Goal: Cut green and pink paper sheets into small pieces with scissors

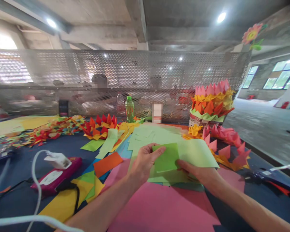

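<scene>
A small bright green piece of paper [166, 158] is held up in front of me. My left hand [143, 161] pinches its upper left side, thumb on top. At its lower right corner, my right hand [193, 170] is closed, the thumb pressing near the edge and the fingers partly hidden underneath. A longer pale green sheet [197, 151] runs out to the right from behind the bright piece and curls upward above my right hand; whether the two are joined I cannot tell. Below my hands lies a large pink sheet [164, 206], and behind them pale green sheets [157, 132] are spread.
Folded-paper crowns, red and orange [102, 124], lie at the back. A tiered paper basket [210, 103] stands right, near a green-capped bottle [130, 109]. Left are a magenta power strip [59, 172] with white cables and a scrap heap [55, 130]. A perforated screen [135, 71] closes the back.
</scene>
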Available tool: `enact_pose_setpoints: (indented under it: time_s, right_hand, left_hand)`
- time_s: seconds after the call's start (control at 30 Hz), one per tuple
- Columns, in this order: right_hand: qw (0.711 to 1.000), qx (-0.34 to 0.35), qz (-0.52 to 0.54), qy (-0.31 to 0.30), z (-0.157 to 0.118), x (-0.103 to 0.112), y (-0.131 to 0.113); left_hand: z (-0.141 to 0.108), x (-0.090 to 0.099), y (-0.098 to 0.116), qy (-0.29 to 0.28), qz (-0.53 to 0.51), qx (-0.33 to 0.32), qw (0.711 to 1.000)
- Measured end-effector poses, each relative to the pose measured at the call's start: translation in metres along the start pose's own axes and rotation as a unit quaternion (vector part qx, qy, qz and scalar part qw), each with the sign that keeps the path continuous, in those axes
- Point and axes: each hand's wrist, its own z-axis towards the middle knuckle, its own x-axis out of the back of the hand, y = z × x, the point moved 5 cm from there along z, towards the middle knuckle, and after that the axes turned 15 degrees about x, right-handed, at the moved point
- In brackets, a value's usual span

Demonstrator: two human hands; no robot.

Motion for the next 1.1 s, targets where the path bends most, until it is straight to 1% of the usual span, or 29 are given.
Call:
enact_pose_setpoints:
  time_s: [0.2,0.27,0.37,0.4,0.47,0.6,0.67,0.87,0.93,1.0,1.03,1.1]
  right_hand:
    - [0.999,0.048,0.007,-0.012,0.002,0.000,-0.002]
    - [0.998,0.056,0.017,-0.010,0.002,-0.001,-0.002]
    - [0.998,0.051,0.020,-0.001,0.002,0.001,0.001]
    - [0.999,0.051,0.018,0.003,0.003,0.002,0.001]
    - [0.998,0.057,0.013,-0.001,0.004,0.002,0.001]
    - [0.995,0.081,0.017,-0.047,0.006,0.000,-0.004]
    - [0.994,0.092,0.020,-0.047,0.006,-0.001,-0.005]
    - [0.995,0.097,0.010,-0.004,0.005,0.000,-0.001]
    - [0.996,0.094,0.006,0.005,0.005,0.001,0.001]
    - [0.997,0.082,0.001,0.000,0.005,0.001,0.002]
    - [0.997,0.076,-0.002,-0.007,0.005,0.001,0.003]
    - [0.998,0.067,-0.011,-0.019,0.004,0.000,0.004]
  left_hand:
    - [-0.002,-0.008,-0.009,-0.066,-0.005,0.064,0.996]
    - [-0.005,-0.010,-0.011,-0.052,0.000,0.082,0.995]
    - [-0.008,-0.007,-0.013,0.008,0.002,0.128,0.992]
    - [-0.008,-0.007,-0.014,0.021,0.007,0.141,0.990]
    - [-0.009,-0.008,-0.014,0.012,0.028,0.150,0.988]
    - [-0.010,-0.014,-0.013,-0.053,0.078,0.131,0.987]
    - [-0.010,-0.016,-0.011,-0.065,0.085,0.115,0.988]
    - [-0.010,-0.016,-0.012,-0.062,0.096,0.116,0.987]
    - [-0.008,-0.015,-0.010,-0.057,0.084,0.082,0.991]
    - [-0.007,-0.013,-0.008,-0.055,0.071,0.045,0.995]
    - [-0.006,-0.012,-0.007,-0.056,0.066,0.034,0.996]
    - [-0.006,-0.011,-0.007,-0.057,0.059,0.034,0.996]
